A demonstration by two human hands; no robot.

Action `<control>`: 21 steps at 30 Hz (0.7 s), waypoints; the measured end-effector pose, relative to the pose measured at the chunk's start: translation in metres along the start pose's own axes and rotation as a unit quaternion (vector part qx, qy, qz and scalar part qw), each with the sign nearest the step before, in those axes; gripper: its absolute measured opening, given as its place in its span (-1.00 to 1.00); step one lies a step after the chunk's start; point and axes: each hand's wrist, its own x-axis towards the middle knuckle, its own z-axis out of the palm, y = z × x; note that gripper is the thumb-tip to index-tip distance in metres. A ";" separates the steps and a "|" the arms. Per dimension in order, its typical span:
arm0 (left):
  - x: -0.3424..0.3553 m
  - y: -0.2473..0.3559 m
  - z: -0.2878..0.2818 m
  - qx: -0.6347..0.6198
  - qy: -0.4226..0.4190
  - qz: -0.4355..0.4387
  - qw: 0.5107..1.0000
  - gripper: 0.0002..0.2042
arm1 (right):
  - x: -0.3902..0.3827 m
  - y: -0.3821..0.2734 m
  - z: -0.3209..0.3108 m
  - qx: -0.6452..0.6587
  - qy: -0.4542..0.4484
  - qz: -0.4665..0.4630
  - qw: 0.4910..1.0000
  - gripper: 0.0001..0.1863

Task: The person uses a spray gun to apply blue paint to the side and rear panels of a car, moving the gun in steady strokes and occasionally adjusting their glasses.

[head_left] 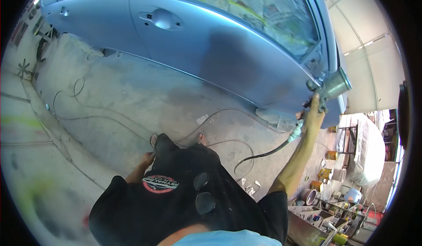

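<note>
My right hand (314, 109) is wrapped round a paint spray gun (337, 84), held out at the right in front of the blue car's door (180, 48). The gun has a metal cup and tilts to the right. From its handle, wrapped in pale green material, runs a dark air hose (271, 152). My left hand (148, 158) hangs low beside my dark clothing, and its fingers are mostly hidden. Masking sheet and yellow-green tape cover the car window (268, 13). Bare openings surround the door handle recess (161, 19).
The hose loops across the dusty concrete floor (114, 96) near my feet. A paint-marked wall (26, 158) stands at the left. Several cans and buckets (325, 174) are at the right, beside a cluttered workbench (307, 219) and a plastic-covered object (370, 153).
</note>
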 end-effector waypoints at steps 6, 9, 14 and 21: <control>0.082 -0.074 -0.060 0.142 0.060 0.116 0.981 -0.48 | -0.075 -0.061 0.192 0.076 -0.158 0.000 0.984 -0.56; 0.096 -0.053 -0.106 0.025 0.016 0.008 1.000 -0.49 | -0.109 -0.080 0.276 0.083 -0.187 -0.003 0.979 -0.52; 0.084 -0.050 -0.192 -0.063 0.049 -0.025 0.996 -0.53 | -0.168 -0.115 0.402 0.085 -0.241 -0.003 0.967 -0.59; 0.115 -0.100 -0.268 0.046 0.102 0.010 0.994 -0.53 | -0.188 -0.113 0.423 0.161 -0.290 0.004 0.943 -0.56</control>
